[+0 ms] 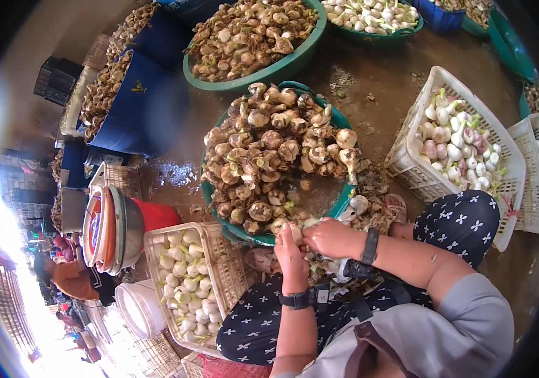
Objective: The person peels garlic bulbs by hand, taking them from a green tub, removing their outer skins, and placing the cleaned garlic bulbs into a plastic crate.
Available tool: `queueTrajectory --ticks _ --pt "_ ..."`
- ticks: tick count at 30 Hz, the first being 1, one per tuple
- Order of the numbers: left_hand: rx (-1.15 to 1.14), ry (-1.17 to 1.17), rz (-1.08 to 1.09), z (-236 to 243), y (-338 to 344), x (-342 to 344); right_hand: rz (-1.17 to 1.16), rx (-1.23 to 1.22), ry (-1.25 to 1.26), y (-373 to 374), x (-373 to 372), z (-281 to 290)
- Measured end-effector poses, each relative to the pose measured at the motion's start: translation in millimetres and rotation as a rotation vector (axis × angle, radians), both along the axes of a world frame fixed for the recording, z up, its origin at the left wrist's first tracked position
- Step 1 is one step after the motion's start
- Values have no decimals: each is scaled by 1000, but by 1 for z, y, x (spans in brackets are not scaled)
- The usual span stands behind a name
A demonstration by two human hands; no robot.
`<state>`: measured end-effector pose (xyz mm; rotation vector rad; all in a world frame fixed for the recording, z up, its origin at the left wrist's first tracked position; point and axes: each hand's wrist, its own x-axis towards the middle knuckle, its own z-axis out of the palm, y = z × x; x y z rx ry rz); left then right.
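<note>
Close to the front rim of a green tub (343,200), both my hands meet over a pale garlic bulb (296,232). My left hand (290,255) is closed around it, thumb uppermost. From the right, my right hand (334,239) presses its bent fingers against the same bulb; its fingertips are partly hidden. Brown, unpeeled garlic bulbs (269,142) with roots and dirty skins are heaped in the tub, with murky water showing at its right front. Peelings (370,223) lie beside the tub and below my hands.
A white crate (408,160) of cleaned garlic stands at right, a cream crate (228,255) of pale bulbs at left. Beyond it are stacked basins (115,230), a red bucket (156,214) and a white bucket (140,309). Another heaped tub (310,53) and blue bins (134,107) stand farther off.
</note>
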<state>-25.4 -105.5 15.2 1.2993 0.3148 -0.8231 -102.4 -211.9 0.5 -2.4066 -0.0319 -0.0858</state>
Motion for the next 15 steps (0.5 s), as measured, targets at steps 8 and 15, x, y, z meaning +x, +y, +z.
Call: queueTrajectory --ticks 8,15 --pt "-30 -2 -13 8 17 -11 -342 1193 484 8 1 -6" --pt "125 -361 -553 5 51 2 -389 489 -163 18 -14 -2"
